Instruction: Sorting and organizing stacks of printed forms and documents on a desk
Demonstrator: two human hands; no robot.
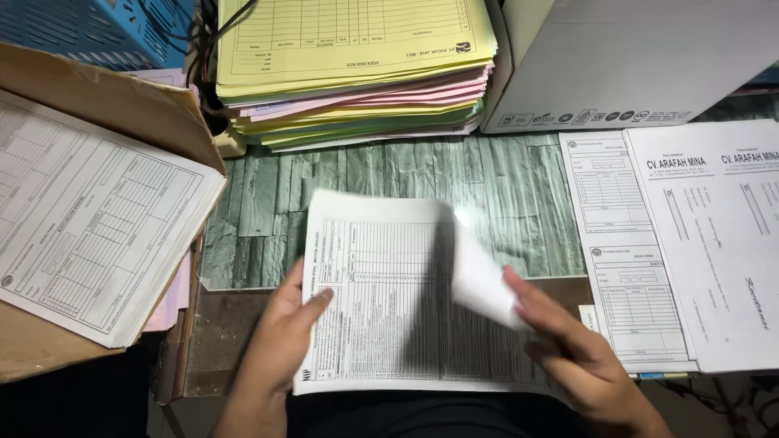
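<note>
Left hand (284,324) pins the left edge of a printed form (373,300), thumb on top, fingers beneath. Right hand (568,349) pinches the sheet's right portion (479,280) and lifts it, curled and blurred, partway over. The form lies on the grey-green patterned desk surface (260,211), directly before the person. Judgement: the fold or turn is barely half made, no crease visible. Beyond: stack of yellow, pink and green forms (357,73), grey box (633,57), white documents (698,243) right, forms on a cardboard folder (89,219) left.
</note>
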